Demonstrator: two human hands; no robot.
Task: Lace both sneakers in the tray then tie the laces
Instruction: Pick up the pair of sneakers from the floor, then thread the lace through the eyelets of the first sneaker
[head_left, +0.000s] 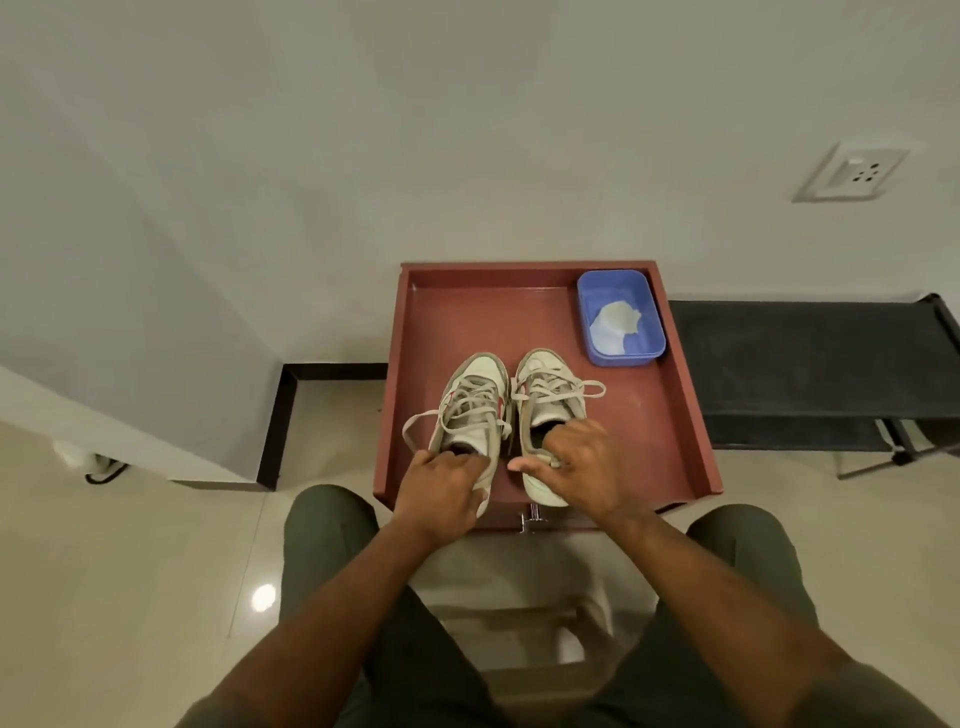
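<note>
Head view: left hand (441, 480) is curling around the left sneaker's (470, 415) heel, hiding it; right hand (576, 465) is gripping the right sneaker's (545, 395) collar, fingertips hidden inside.

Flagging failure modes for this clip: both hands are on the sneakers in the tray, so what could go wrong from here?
1. The left sneaker has a long lace loop hanging past the tray's rim; it could snag there if the left hand shifts the shoe.
2. The right hand holds the right sneaker by its heel; pulling on it may drag its loose lace loop and slacken the lacing.
3. The blue container sits close behind and could be nudged.
</note>
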